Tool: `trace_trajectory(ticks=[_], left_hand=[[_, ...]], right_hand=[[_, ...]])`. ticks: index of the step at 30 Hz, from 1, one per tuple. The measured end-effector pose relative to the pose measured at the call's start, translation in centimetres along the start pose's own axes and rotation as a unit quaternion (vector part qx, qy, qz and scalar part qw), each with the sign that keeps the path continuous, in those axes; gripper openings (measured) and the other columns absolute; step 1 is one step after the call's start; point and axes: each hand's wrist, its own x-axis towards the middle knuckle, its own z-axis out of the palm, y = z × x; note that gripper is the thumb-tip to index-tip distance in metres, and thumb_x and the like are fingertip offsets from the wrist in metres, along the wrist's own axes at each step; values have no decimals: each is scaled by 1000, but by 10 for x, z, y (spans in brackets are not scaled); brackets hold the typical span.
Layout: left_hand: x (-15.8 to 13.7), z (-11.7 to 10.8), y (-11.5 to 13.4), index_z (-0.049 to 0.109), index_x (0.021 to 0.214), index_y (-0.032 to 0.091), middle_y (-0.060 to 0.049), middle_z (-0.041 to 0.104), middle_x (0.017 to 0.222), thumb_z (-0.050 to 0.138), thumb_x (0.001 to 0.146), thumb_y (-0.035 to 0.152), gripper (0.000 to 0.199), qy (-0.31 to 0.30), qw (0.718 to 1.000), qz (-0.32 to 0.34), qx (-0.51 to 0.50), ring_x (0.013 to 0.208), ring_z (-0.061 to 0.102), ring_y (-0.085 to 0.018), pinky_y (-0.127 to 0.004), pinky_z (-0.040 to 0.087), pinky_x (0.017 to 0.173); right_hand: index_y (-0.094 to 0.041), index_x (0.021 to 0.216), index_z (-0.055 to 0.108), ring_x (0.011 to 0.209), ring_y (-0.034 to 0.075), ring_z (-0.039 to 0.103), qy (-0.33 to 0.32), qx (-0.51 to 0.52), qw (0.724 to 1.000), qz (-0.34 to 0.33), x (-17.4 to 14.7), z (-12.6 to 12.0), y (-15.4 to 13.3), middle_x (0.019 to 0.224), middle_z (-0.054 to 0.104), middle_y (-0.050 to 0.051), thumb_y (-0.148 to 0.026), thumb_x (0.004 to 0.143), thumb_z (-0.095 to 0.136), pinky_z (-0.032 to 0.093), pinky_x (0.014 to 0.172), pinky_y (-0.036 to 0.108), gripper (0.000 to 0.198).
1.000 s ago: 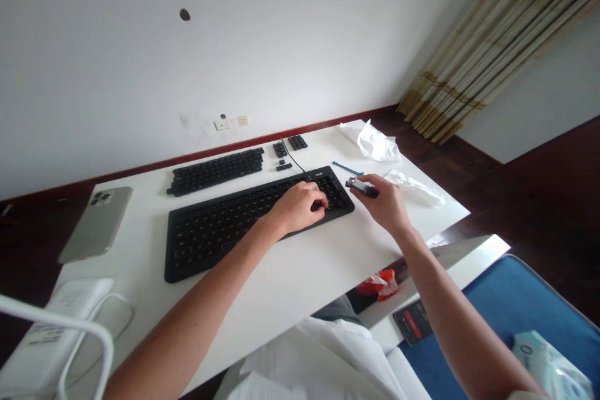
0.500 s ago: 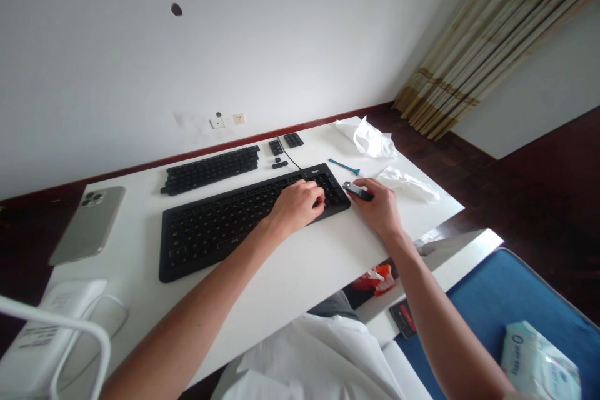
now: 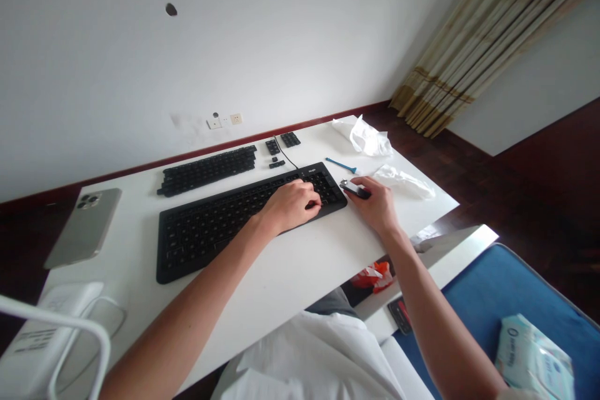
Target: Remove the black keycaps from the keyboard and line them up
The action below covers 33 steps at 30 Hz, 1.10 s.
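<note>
A black keyboard [image 3: 201, 234] lies at a slant on the white table, its keycaps off over much of it. My left hand [image 3: 291, 205] rests on its right end, fingers curled together over the number pad; anything in them is hidden. Just off the keyboard's right edge, my right hand [image 3: 379, 203] grips a nail clipper [image 3: 354, 189] with a silver head and dark handle, pointing left. Behind the keyboard, removed keycaps [image 3: 209, 169] sit in rows, with smaller keycap groups [image 3: 272, 147] beside the cable. A blue brush-like tool [image 3: 341, 165] lies beyond my right hand.
Crumpled white wipes [image 3: 368, 139] lie at the table's right end. A phone [image 3: 84, 225] and a white power strip [image 3: 51, 331] are on the left. An open drawer [image 3: 450, 250] juts out at right, near a blue seat [image 3: 473, 300] holding a wipes pack [image 3: 534, 356].
The whole view has shifted slightly, so everything appears a little further left. Both hands keep nearly the same places, the right still holding the nail clipper.
</note>
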Motion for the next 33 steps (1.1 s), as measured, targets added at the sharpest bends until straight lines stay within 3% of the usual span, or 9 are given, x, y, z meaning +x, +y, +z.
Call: trace_trajectory(ticks=[3,9,12,16,19,25,29,33], left_hand=[[-1,-2,-1,76,96,24,0,68,93,67,95,18,11,-1,1000,19,-4,92,61,-22,-32,49,81],[1,-3,-2,68,105,22,0,67,96,59,93,8,21,61,994,-57,-64,86,64,-18,-28,48,74],[1,2,-4,68,104,21,-1,68,98,58,93,7,21,80,993,-66,-47,89,63,-19,-29,50,77],[-2,11,-4,70,105,21,-3,68,103,59,95,9,19,85,996,-41,2,98,61,-22,-33,52,88],[-2,14,-3,70,107,20,-3,68,104,59,96,11,18,83,996,-36,21,97,60,-22,-34,52,91],[-2,14,-1,70,105,20,-2,68,102,61,94,11,16,87,995,-39,18,97,59,-23,-35,51,91],[-2,15,-2,69,104,21,-2,66,100,60,95,13,15,84,995,-50,24,97,59,-22,-35,50,90],[-2,16,-2,68,103,22,-2,66,100,60,97,16,12,80,995,-55,20,97,59,-22,-35,50,90]], right_hand=[[-23,100,77,74,21,66,18,4,1000,18,0,0,-2,98,78,6,-42,85,77,52,73,35,24],[-22,103,79,68,22,66,18,-20,999,47,-1,0,-5,88,79,6,-39,83,76,52,69,35,27],[-23,112,79,74,23,69,1,2,999,32,3,-3,-10,95,79,7,-36,85,72,54,75,37,31],[-20,116,79,70,21,66,17,35,999,24,35,-7,-26,91,78,6,-40,85,73,53,70,35,37],[-19,109,81,65,18,60,-34,42,999,-5,82,-2,-39,82,75,3,-41,82,76,47,62,31,35],[-21,100,84,73,19,65,-172,41,981,-86,169,49,-54,82,78,0,-30,77,81,47,68,29,25],[-24,90,84,70,19,67,-209,-4,970,-120,174,88,-46,73,77,-1,-24,78,79,47,68,28,13],[-24,89,83,72,22,70,-226,-37,962,-148,164,104,-28,75,78,1,-24,81,77,48,69,30,9]])
